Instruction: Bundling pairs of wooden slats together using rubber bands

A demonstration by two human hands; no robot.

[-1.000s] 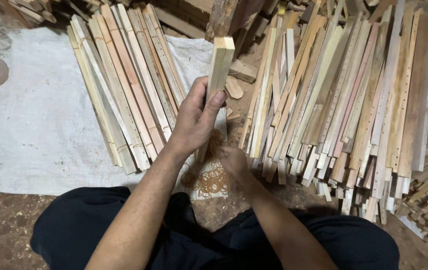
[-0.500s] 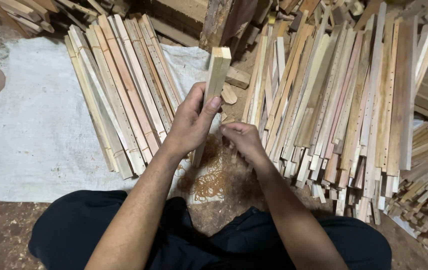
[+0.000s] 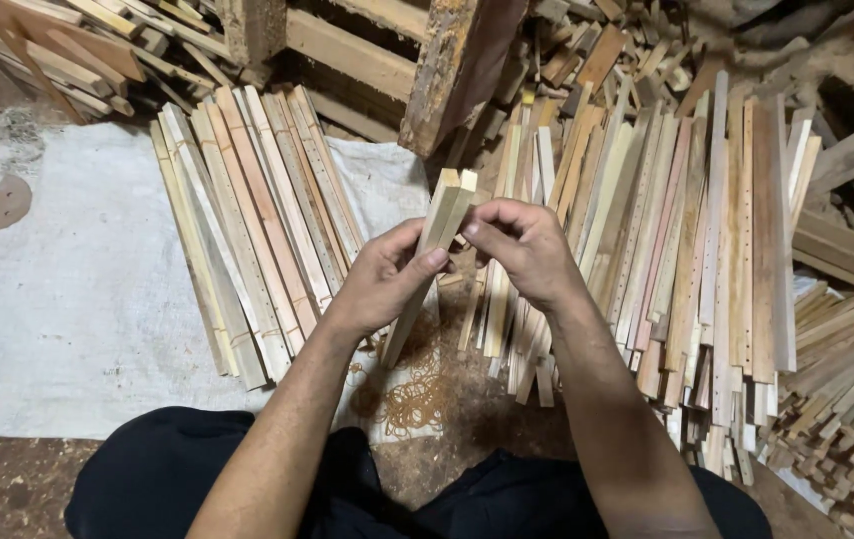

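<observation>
In the head view, the person sits cross-legged on a dirt floor, and everything can be placed from the small bundle of wooden slats (image 3: pixel 434 262) held up at the middle of the scene. The left hand (image 3: pixel 383 277) is closed around the bundle's middle, thumb pressed on its near face. The right hand (image 3: pixel 525 243) has come in just beside it on the right, fingertips pinched at the bundle's upper end, touching the wood; whether they hold anything small there is too fine to tell. The bundle's long axis tilts, its top end leaning away and to the right, its lower end pointing down toward the person's lap. Directly below the bundle lies a loose heap of rubber bands (image 3: pixel 417 391) on the ground, apart from both hands. Left of the bundle, a row of tied slat bundles (image 3: pixel 247 225) lies on a pale woven sack cloth (image 3: pixel 67 289). Right of it, a wide spread of loose drilled slats (image 3: pixel 666 240) fans out, with short offcuts (image 3: pixel 836 369) farther right. Beyond the bundle stands a rough timber post (image 3: pixel 457 70).
</observation>
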